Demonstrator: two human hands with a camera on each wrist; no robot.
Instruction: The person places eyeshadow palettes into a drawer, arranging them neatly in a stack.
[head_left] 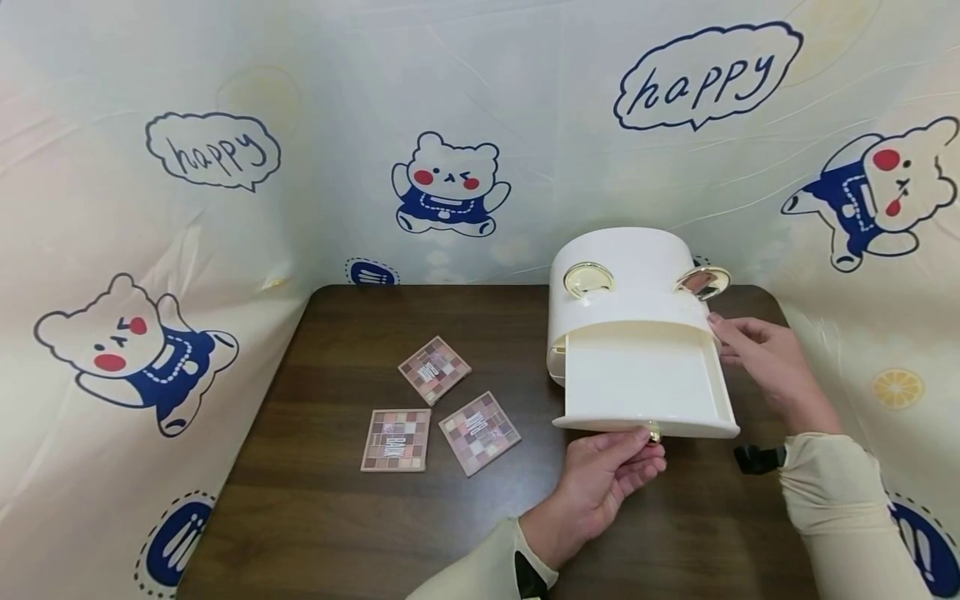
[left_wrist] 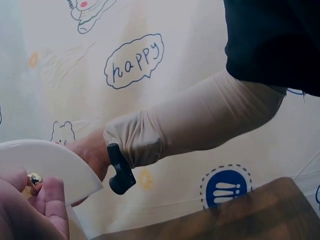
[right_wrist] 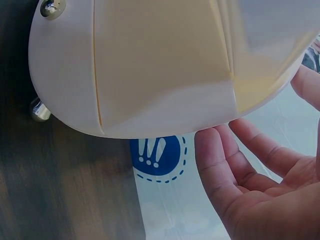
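Observation:
A white storage box [head_left: 626,279] with a rounded top stands at the right of the table, its drawer [head_left: 641,375] pulled out toward me. The drawer's bare white floor shows in the head view. My left hand [head_left: 596,487] pinches the small gold knob [left_wrist: 35,178] on the drawer front between thumb and fingers. At the box's right side, my right hand [head_left: 776,367] rests its fingertips against the wall. From the right wrist view, those fingers [right_wrist: 215,160] look nearly straight, touching the white shell at its lower curve in that picture.
Three checkered makeup palettes [head_left: 395,440] lie on the dark wooden table [head_left: 315,533] left of the box. Two gold-rimmed round pieces [head_left: 588,279] stick out from the box's top. A printed cloth [head_left: 330,100] hangs behind and beside the table.

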